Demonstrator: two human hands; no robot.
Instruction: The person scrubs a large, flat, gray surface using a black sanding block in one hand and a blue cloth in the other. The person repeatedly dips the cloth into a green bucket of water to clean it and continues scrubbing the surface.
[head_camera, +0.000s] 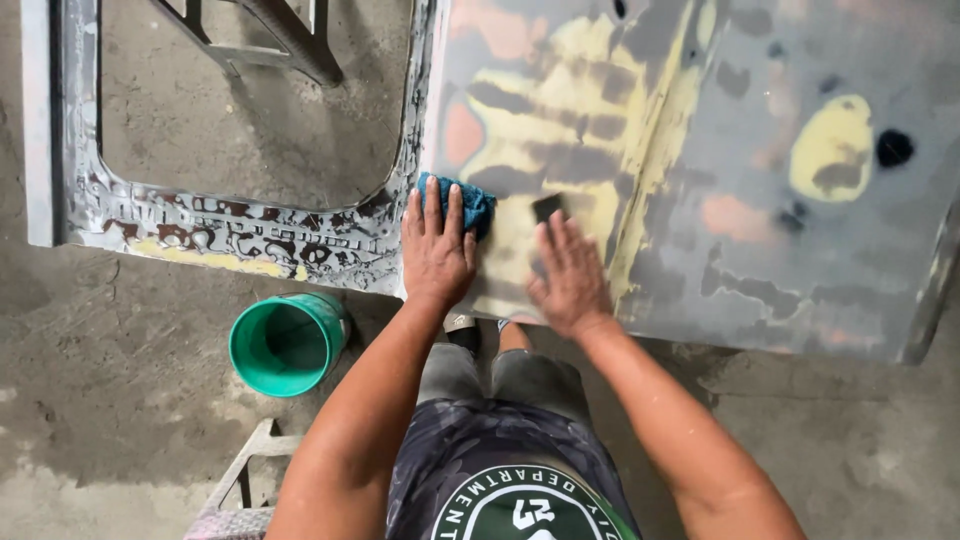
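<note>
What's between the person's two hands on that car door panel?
In the head view, only bare sanded panel shows between the left hand, on a blue cloth, and the right hand, on a dark block.

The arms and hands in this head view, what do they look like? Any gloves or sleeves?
Both arms are bare from the upper arm down: no sleeves show, and no gloves, watch or rings. The left hand and right hand are bare too, fingers uncovered. Below them shows a dark patterned shirt with a round green and white emblem.

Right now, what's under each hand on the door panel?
Under the left hand, a blue cloth pokes out past the fingertips; the rest is covered. Under the right hand, a small dark block shows at the fingertips, pressed on the patchy door panel; the palm hides its lower part.
</note>
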